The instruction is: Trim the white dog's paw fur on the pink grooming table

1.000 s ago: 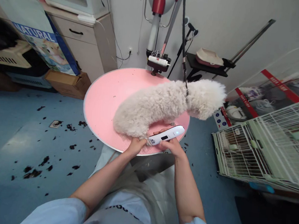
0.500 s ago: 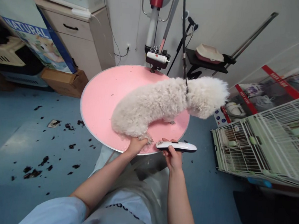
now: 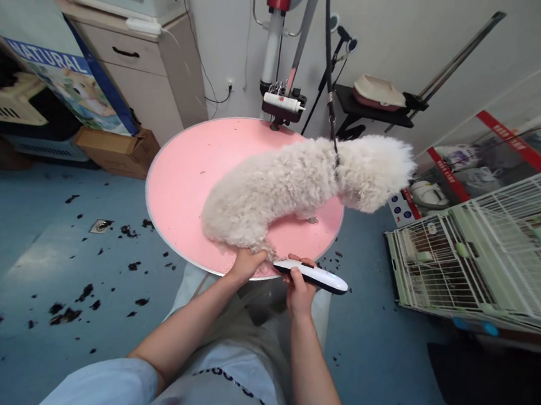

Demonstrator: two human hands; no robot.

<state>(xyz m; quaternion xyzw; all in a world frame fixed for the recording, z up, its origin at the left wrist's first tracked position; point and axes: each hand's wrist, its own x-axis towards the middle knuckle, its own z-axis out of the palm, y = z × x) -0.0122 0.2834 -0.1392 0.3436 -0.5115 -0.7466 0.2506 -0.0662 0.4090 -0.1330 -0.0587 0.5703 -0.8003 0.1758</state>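
Observation:
A curly white dog [image 3: 276,184] is on a round pink grooming table [image 3: 179,176], its head to the right and turned away. A dark leash [image 3: 331,107] runs from its neck up out of view. My left hand [image 3: 247,263] is closed around the dog's hind leg near the table's front edge. In my right hand [image 3: 300,289] is a white and black hair clipper [image 3: 314,276], its blade end at the held paw. Whether the blade touches the paw I cannot tell.
Behind the table a small holder [image 3: 281,111] carries a white tube and scissors. Wire cages [image 3: 444,260] stand at the right. At the left are a cardboard box [image 3: 120,150] and a drawer cabinet [image 3: 123,53]. Dark hair clumps [image 3: 65,316] lie on the blue floor.
My right hand has moved left with the clipper, bringing its blade to the paw, and the clipper's rear end has tipped lower. My left hand keeps its hold on the leg.

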